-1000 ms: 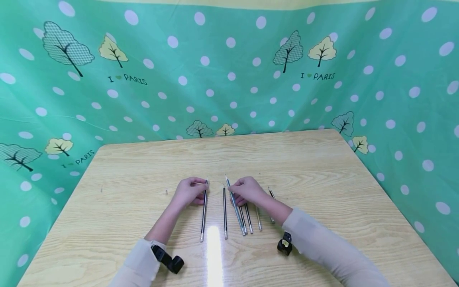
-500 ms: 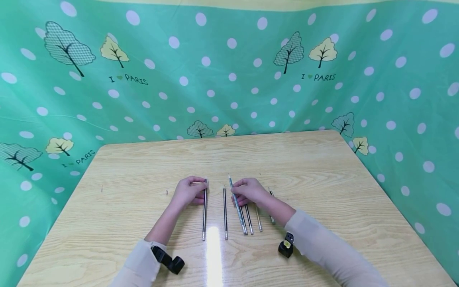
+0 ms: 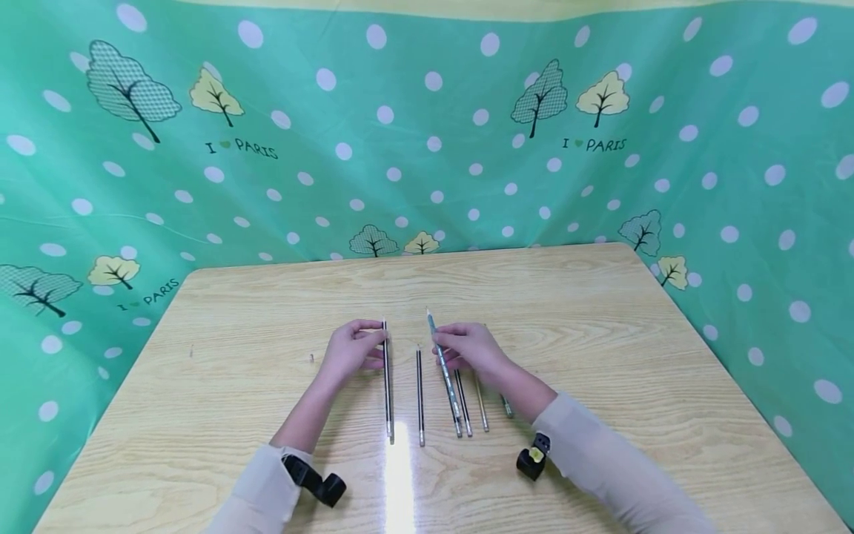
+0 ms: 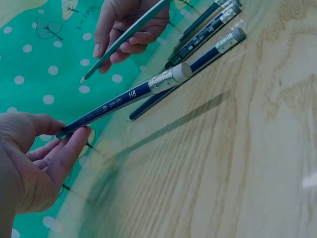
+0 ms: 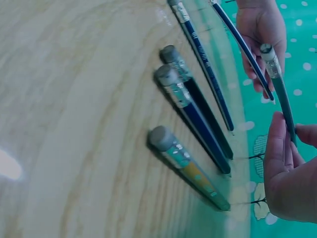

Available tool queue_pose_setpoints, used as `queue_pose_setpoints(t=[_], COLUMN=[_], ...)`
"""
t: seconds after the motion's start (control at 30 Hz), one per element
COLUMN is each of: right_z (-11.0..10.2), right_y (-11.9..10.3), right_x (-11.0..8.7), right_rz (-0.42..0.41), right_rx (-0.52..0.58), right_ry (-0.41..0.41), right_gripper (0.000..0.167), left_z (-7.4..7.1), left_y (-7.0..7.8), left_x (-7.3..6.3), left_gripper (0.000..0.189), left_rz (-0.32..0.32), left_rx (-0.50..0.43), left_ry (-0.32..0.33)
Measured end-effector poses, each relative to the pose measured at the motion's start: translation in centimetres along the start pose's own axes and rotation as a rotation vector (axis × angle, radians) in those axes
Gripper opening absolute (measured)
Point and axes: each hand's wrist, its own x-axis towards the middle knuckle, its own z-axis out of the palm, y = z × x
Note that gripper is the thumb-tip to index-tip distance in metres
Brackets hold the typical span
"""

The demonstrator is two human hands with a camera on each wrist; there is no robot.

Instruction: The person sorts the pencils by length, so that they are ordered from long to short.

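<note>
The dark-blue pencil (image 4: 119,101) is showing a slim barrel with pale "HB" lettering, a silvery ferrule and a rounded whitish eraser; the green pencil (image 5: 282,94) is showing a blue-green barrel, a silvery ferrule, a greyish eraser and a pale sharpened tip. The left hand (image 3: 350,347) is grasping the dark-blue pencil, thumb and fingers pinching it close to its pointed end; the eraser end is extending from the fingers toward the near side and is hanging above the desk (image 3: 267,311), on which a long shadow (image 4: 176,124) is falling. The right hand (image 3: 470,345) is grasping the green pencil, thumb and fingers pinching the barrel behind the tip; the tip is projecting past the fingers toward the far side, while the eraser end is slanting back toward the near side. Between the two held pencils, apart from both hands, a navy pencil (image 3: 420,397) is lying on the desk; near the right hand, a dark pencil (image 5: 200,101), a second blue pencil (image 5: 200,126) and a yellow-patterned pencil (image 5: 195,173) are also lying there; a dotted green cloth (image 3: 434,185) is hanging behind.
</note>
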Motion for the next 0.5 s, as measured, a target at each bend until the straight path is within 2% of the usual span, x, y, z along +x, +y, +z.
queue_pose_setpoints(t=[0.23, 0.5], right_z=[-0.6, -1.1], right_y=[-0.6, -1.0], right_x=[-0.3, -0.4], right_rz=[-0.025, -0.052], right_rx=[0.041, 0.017], right_ry=[0.04, 0.124], right_gripper=[0.035, 0.03], left_z=[1.0, 2.2], left_y=[1.3, 2.2], left_x=[0.2, 0.4], left_gripper=[0.036, 0.034], left_rz=[0.026, 0.039], left_rx=[-0.064, -0.15], left_ry=[0.028, 0.029])
